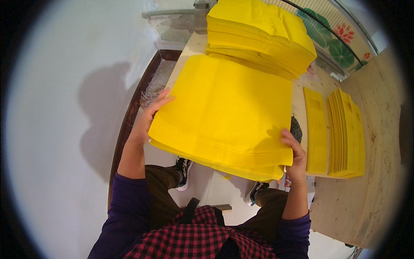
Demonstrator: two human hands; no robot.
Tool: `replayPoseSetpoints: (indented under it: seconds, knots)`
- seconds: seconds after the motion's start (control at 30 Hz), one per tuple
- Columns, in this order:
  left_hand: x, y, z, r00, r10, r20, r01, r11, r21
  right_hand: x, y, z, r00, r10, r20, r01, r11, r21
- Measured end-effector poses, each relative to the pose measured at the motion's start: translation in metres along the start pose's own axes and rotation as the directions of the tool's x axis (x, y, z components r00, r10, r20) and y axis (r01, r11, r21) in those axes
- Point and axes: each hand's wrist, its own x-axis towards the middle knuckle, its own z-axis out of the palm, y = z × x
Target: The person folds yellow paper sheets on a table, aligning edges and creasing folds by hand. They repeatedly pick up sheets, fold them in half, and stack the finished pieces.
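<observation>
A loose stack of yellow felt-like fabric sheets (224, 108) lies in front of me, its near edge jutting past the table toward my lap. My left hand (151, 116) grips the stack's left edge, fingers bent over the top near the corner. At the near right corner my right hand (295, 151) is closed on the same sheets, its fingers on the upper face. Several layers fan slightly apart along the near edge. The undersides of both grips are hidden.
Behind the held sheets rises a tall pile of yellow fabric (258, 39) on the wooden table (189, 52). Folded yellow bundles (345, 134) lie at the right beside an upright wooden board (379, 142). A white wall (56, 129) stands close on the left. A glass jar (201, 17) is at the back.
</observation>
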Motion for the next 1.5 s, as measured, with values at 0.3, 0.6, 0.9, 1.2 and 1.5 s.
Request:
replayPoseSetpoints:
  seconds: [0.3,0.6,0.9,1.2,1.5]
  knots:
    - [0.008,-0.011,-0.006,0.987,0.13,-0.098,-0.123,0.99,0.072,0.004,0.0,-0.002,0.963,0.217,-0.157,-0.219,0.976,0.003]
    - [0.012,0.017,0.015,0.908,-0.295,-0.296,0.261,0.954,-0.15,0.019,-0.007,0.005,0.932,0.214,-0.294,-0.217,0.976,0.024]
    - [0.015,0.012,0.018,0.894,-0.269,-0.359,0.268,0.962,-0.054,0.021,-0.01,0.008,0.91,0.287,-0.298,-0.267,0.958,0.107]
    - [0.005,-0.001,0.008,0.908,-0.182,-0.378,0.274,0.939,0.208,0.026,-0.005,0.011,0.887,0.375,-0.27,-0.38,0.924,0.036]
    - [0.006,0.001,0.012,0.878,-0.189,-0.44,0.35,0.88,0.321,0.027,-0.007,0.014,0.864,0.342,-0.37,-0.423,0.891,-0.165]
